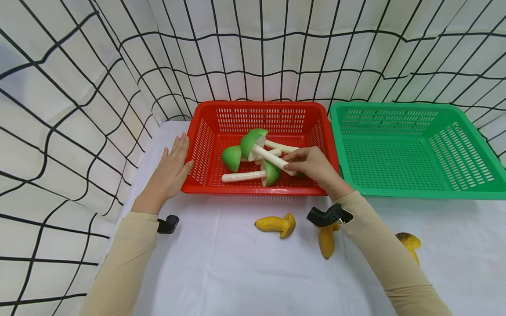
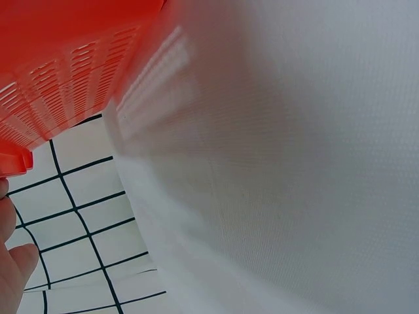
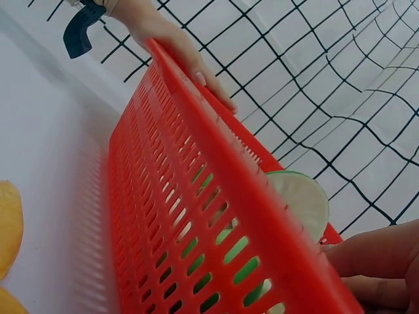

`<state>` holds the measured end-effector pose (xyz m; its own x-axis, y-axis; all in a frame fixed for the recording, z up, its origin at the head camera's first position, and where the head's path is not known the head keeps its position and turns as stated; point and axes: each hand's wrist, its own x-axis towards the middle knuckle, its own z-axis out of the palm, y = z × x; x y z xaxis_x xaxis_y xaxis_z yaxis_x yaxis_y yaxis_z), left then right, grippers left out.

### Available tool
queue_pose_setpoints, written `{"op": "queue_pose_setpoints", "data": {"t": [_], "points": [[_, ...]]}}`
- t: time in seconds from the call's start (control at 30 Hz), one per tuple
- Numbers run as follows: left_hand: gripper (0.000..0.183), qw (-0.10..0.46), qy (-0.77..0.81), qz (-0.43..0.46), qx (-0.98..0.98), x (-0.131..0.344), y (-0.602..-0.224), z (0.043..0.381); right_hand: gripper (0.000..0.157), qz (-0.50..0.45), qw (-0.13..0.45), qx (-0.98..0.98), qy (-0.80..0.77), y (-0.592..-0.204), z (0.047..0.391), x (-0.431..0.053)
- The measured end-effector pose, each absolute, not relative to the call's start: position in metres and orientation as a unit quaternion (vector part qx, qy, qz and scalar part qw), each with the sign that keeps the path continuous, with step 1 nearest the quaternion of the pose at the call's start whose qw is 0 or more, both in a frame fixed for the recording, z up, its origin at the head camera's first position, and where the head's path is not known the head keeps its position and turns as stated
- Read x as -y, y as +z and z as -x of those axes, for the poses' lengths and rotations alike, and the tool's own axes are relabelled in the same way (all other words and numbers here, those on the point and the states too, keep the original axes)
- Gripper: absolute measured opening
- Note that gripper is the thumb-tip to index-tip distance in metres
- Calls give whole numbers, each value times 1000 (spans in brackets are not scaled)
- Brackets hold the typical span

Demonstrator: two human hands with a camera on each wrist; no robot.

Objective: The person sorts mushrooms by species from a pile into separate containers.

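Observation:
Inside the red basket (image 1: 221,190) lie several toy mushrooms with green caps and white stems. One of them, a green-capped mushroom (image 1: 272,159), rests slanted on top of the others, and my right hand (image 1: 314,164) pinches the end of its stem between thumb and fingers. Its pale cap underside (image 3: 301,199) shows over the rim in the right wrist view. Another green-capped mushroom (image 1: 243,176) lies along the basket's near side. My left hand (image 1: 168,173) touches the basket's left rim with straight fingers and holds nothing.
A green basket (image 1: 395,193) stands right beside the red one. On the white cloth in front lie yellow mushrooms: one (image 1: 272,224) below the red basket, another (image 1: 327,241) partly under my right wrist, a third (image 1: 409,241) behind the sleeve. Black wire mesh (image 1: 261,72) rises behind and at left.

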<state>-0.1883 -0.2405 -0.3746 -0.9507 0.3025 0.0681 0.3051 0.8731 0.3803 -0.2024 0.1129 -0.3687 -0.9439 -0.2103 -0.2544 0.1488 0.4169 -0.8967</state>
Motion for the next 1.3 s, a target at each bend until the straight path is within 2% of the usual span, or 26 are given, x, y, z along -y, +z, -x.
{"op": "queue_pose_setpoints", "data": {"t": [0.33,0.53,0.63,0.8,0.9,1.03,1.3], "points": [[62,-1,-201,162,966,233,-377,190,27,63,74,-857,-506,-362,190,-132],[62,2,-209,169,963,238,-376,188,29,145,17,-829,-540,-359,169,-159],[62,1,-209,170,963,239,-377,189,30,170,-33,-834,-524,-358,156,-180],[62,1,-205,171,964,241,-379,190,34,186,-150,-849,-471,-359,134,-231],[62,1,-209,174,962,241,-380,191,37,167,-204,-866,-425,-360,123,-271],[62,-1,-217,175,960,242,-380,190,41,106,-233,-904,-341,-366,110,-327],[61,-2,-220,181,958,241,-379,191,45,-40,-216,-943,-250,-378,98,-422]]}}
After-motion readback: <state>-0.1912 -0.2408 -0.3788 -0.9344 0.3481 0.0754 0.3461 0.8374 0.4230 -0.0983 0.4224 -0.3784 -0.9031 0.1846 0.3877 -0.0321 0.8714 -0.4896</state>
